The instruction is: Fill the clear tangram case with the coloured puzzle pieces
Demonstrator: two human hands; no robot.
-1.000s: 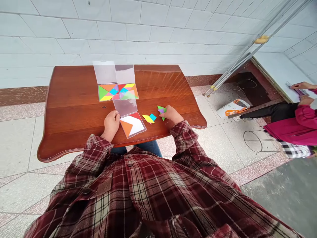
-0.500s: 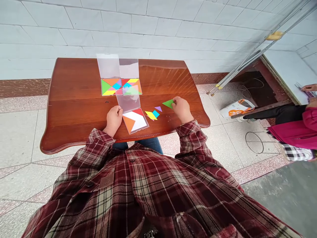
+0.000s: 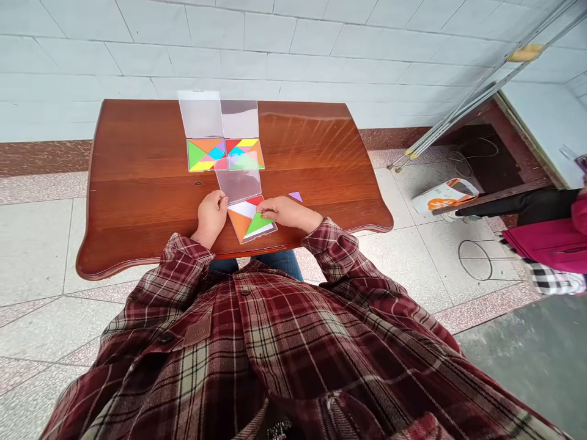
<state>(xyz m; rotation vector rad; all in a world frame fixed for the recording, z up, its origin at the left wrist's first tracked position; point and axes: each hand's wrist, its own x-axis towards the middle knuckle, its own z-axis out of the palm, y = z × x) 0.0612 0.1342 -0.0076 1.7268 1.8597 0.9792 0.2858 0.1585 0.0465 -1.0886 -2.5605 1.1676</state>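
Observation:
A clear hinged tangram case lies open near the table's front edge, its lid tilted back. My left hand pinches the case's left side by the hinge. Fingers closed, my right hand holds a green triangle over the white base of the case. Inside the case are an orange triangle on the left and a red piece at the top, partly covered by my right hand. A purple triangle lies beyond that hand; the yellow and blue pieces are hidden under it.
Two more open cases with colourful filled tangrams stand behind on the wooden table. A tiled wall borders the table's back. To the right are crutches, a white-orange box and another person in a magenta garment.
My right hand has moved left with the green triangle, from the table's right part to over the open case. My left hand has stayed at the case's side.

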